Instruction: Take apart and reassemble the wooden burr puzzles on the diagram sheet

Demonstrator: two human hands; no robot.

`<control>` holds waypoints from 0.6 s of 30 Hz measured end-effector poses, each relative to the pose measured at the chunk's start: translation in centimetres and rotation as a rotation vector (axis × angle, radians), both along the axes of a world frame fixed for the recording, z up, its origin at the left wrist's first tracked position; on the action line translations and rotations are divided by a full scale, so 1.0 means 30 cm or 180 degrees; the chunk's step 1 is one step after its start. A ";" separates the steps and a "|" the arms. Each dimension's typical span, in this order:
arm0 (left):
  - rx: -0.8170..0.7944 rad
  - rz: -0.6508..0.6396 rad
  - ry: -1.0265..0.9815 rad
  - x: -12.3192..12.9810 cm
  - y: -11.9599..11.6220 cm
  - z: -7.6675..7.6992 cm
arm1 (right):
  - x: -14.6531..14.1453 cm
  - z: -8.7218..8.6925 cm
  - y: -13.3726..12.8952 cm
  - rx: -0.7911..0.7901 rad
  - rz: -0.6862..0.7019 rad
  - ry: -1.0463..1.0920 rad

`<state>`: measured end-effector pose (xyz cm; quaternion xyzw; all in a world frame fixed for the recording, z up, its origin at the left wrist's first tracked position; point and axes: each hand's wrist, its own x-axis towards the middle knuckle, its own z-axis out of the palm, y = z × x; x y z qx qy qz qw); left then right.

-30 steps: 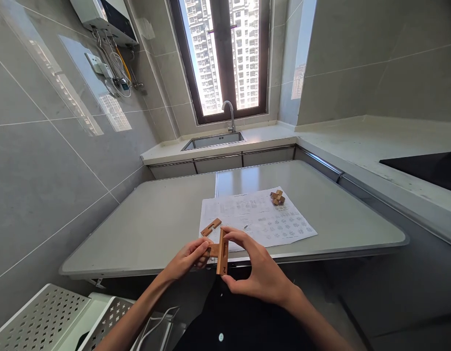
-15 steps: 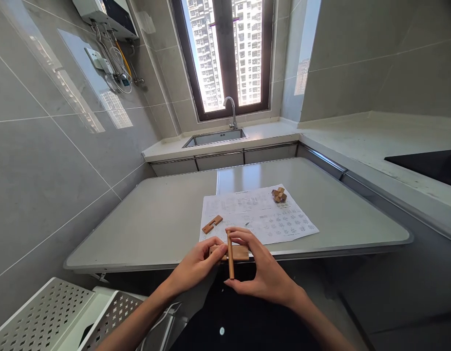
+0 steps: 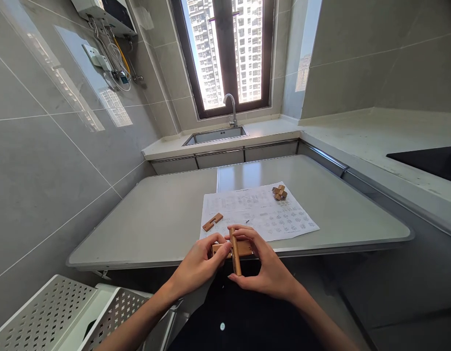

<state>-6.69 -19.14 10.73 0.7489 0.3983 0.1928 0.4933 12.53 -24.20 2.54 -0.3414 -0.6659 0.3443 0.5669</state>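
Past the left hand (image 3: 198, 265), a notched block (image 3: 212, 223) on the paper (image 3: 229, 207). Pinched in that hand, a flat block (image 3: 244, 248), now showing on both sides of the slim block (image 3: 235, 256), a second ago only left. Clamped in the right hand (image 3: 267, 268), that slim block. Farther off, a block bundle (image 3: 280, 192).

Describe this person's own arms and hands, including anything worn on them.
The left hand and right hand wear no visible gloves, rings or watch. No sleeves show on the bare forearms. Black clothing with a pale button shows between them.
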 end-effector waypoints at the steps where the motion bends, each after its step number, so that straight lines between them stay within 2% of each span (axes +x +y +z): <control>1: 0.0011 -0.0003 0.0049 0.000 -0.001 0.001 | 0.002 0.001 -0.001 -0.0041 0.0067 0.0026; 5: -0.0030 -0.0051 0.0171 -0.005 0.000 0.001 | 0.011 0.007 -0.002 -0.0165 0.0250 0.0096; 14: 0.0098 0.0028 0.0145 -0.006 -0.002 0.004 | 0.013 -0.011 0.007 -0.0119 0.0240 0.0095; 18: -0.0148 -0.0070 0.0279 -0.013 0.004 0.009 | 0.019 -0.017 0.010 -0.0239 0.0358 0.0095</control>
